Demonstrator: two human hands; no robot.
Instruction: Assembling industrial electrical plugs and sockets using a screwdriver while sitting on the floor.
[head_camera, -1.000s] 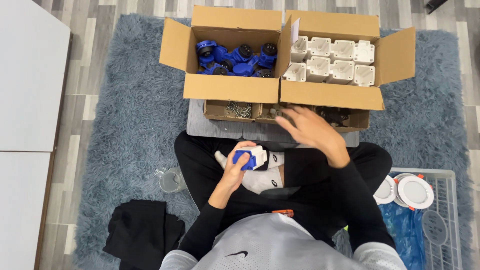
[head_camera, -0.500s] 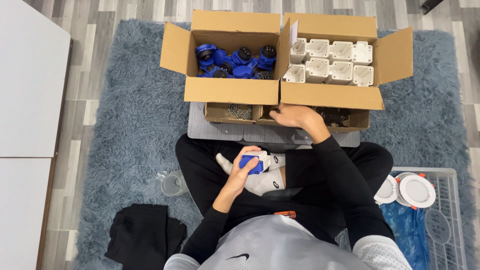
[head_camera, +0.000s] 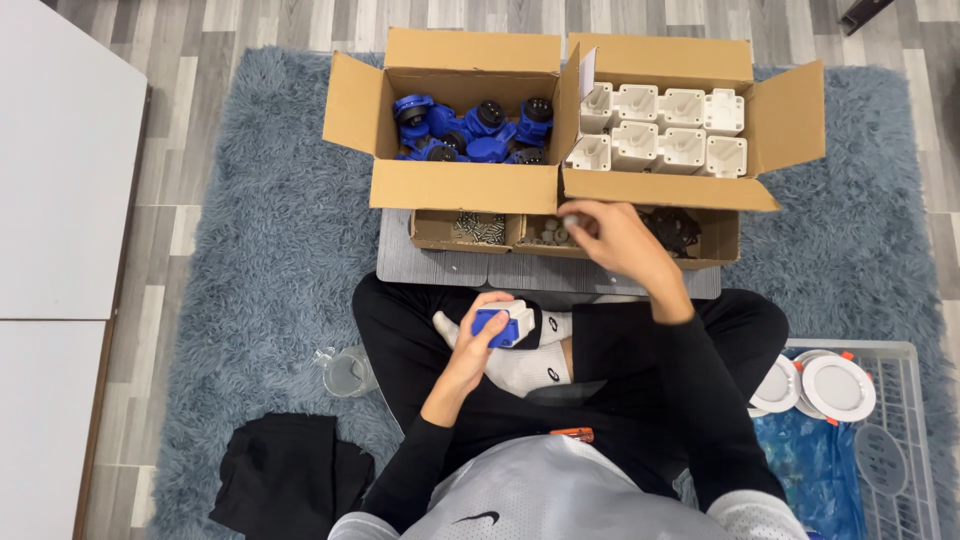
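Left hand (head_camera: 470, 350), over the lap, has its grip closed around a blue-and-white plastic part (head_camera: 503, 325), just above a white sock (head_camera: 520, 365). The part looks light, rigid and smooth-sided; a wrap across its body, as now, seems the steadiest hold.

Farther out, right hand (head_camera: 620, 240) pinches a small pale piece (head_camera: 570, 221) at the fingertips, over the low tray (head_camera: 470, 243) of screws and small bits on the grey surface (head_camera: 440, 268). The piece is tiny and probably easy to drop; a two-finger pinch suits it.

Beyond: box of blue parts (head_camera: 470, 135), box of white housings (head_camera: 660, 130).
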